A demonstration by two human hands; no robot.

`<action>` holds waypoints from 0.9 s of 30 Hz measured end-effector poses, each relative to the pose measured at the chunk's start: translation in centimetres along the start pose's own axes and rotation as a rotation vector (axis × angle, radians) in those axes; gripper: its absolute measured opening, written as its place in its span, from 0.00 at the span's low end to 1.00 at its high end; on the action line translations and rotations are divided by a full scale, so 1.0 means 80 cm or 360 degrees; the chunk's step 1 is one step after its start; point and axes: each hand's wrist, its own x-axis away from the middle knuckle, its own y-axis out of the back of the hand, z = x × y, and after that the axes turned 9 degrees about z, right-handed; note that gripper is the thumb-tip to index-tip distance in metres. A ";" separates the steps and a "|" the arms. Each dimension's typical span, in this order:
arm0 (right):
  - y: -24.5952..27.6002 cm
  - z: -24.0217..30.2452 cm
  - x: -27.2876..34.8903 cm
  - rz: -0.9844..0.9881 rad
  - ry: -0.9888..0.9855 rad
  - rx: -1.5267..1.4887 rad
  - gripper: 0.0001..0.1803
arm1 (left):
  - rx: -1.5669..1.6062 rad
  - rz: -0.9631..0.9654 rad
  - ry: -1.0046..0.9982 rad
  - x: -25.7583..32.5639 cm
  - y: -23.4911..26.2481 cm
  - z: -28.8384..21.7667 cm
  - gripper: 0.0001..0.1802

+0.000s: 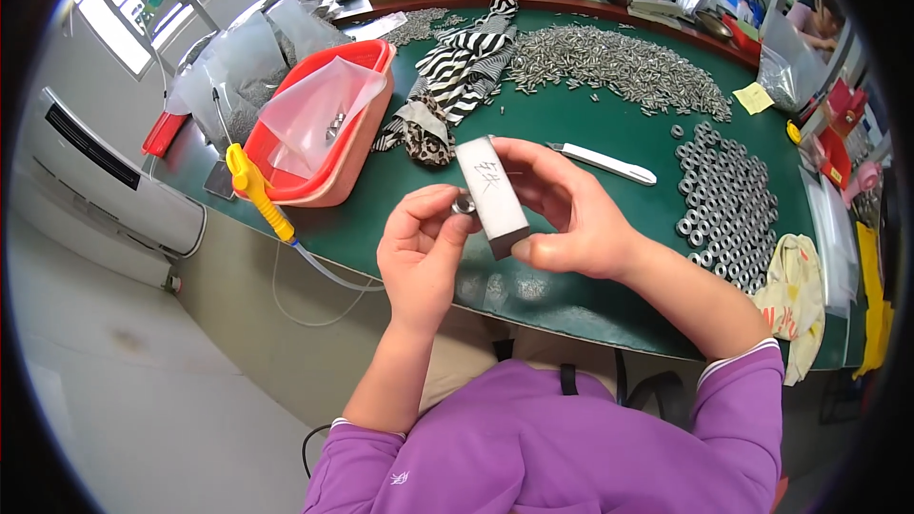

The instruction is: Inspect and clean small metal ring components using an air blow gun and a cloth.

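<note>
Above the green surface (609, 133), the left hand (421, 252) pinches a small metal ring (464, 204) in its fingers; it looks hard, light, perhaps slippery, best held by its outer rim. The right hand (576, 224) spans a white-topped block (491, 192), probably stiff, its flat sides easy to grip. Fingers partly hide both; whether ring and block touch is unclear.

Ring (464, 205) just L of block (491, 192), nr counter (571, 119) front; basket (357, 152) L, sheet (309, 109) inside; cloth (465, 62) btwn basket & pin pile (619, 67); other rings (728, 200) R; tool (609, 164) before pile.
</note>
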 end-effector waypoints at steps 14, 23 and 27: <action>-0.002 0.000 -0.002 -0.0066 0.0060 0.0007 0.42 | -0.0188 0.0244 -0.0101 0.010 0.001 -0.003 0.13; 0.004 0.001 -0.003 -0.0171 0.0161 -0.0075 0.42 | -0.0059 0.0147 0.0009 0.004 0.008 -0.007 0.10; 0.035 0.014 -0.008 -0.0246 0.0133 -0.0060 0.38 | 0.0009 0.0012 0.0152 0.004 0.007 -0.010 0.10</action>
